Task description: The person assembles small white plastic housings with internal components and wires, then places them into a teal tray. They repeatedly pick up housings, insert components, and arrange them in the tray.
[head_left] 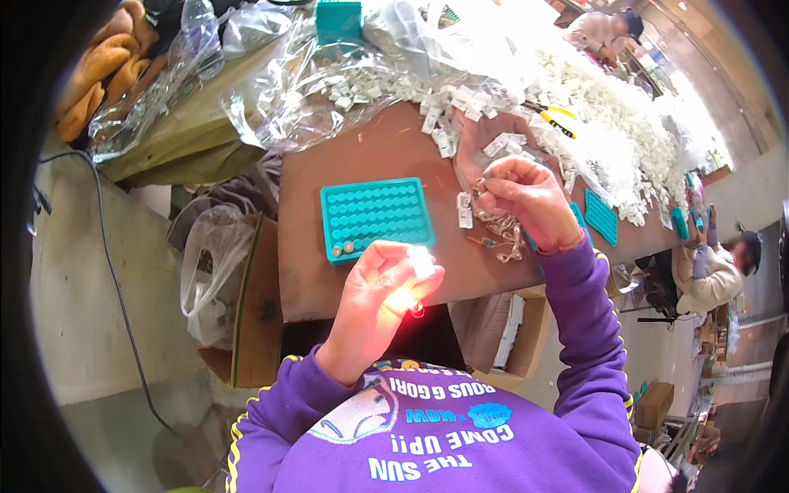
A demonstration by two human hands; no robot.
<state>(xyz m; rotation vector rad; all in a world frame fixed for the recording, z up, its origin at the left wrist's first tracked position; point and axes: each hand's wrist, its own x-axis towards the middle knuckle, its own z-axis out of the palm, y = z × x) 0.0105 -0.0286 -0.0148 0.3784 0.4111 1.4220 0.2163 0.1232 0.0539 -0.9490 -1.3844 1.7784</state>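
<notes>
My left hand (374, 292) is closed on a small white plastic case (422, 261), and a red light glows between its fingers. My right hand (530, 201), up and to the right, is pinched at the fingertips around something small and shiny, too small to make out. Just beyond my left hand lies a teal tray (325, 222) with rows of round pockets. Two small round metal pieces (348, 246) rest in its near left corner. Below my right hand is a tangle of thin pale cords (509, 242), beside a white plastic piece (464, 210) on the brown table (320, 292).
A large heap of white plastic pieces (600, 123) covers the table's far right, with yellow-handled pliers (560, 122) at its edge. Clear plastic sheeting (288, 90) lies at the far left. Cardboard boxes (251, 312) stand below the table. Two other people (707, 271) sit at the right.
</notes>
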